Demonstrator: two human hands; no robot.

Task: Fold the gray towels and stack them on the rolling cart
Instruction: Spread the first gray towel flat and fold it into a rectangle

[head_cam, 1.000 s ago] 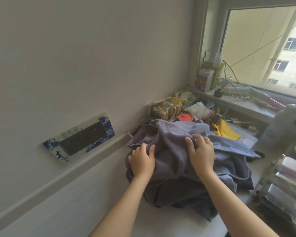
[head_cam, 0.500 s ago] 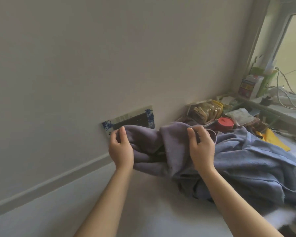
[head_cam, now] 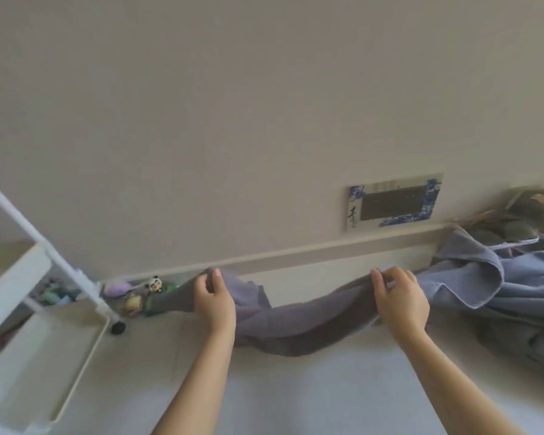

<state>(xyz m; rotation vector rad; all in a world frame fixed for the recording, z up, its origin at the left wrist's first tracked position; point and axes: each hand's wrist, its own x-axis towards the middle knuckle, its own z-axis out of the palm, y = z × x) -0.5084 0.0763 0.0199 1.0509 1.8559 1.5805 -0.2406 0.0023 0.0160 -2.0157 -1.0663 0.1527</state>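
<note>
A gray towel (head_cam: pixel 299 324) stretches across the white surface between my two hands, sagging in the middle. My left hand (head_cam: pixel 215 302) pinches its left end near the wall. My right hand (head_cam: pixel 401 298) pinches its upper edge further right. At the right lies a heap of more gray towels (head_cam: pixel 515 290), touching the one I hold. The white rolling cart (head_cam: pixel 41 356) stands at the lower left, its top tray bare.
Small toy figures (head_cam: pixel 142 296) sit against the wall between the cart and my left hand. A blue-patterned socket panel (head_cam: pixel 393 202) is on the wall. A basket of clutter (head_cam: pixel 522 224) sits at the far right behind the towel heap.
Both hands have pulled one towel out of the heap and drawn it leftward, spreading it. The view has swung left, bringing the cart into sight and the window out.
</note>
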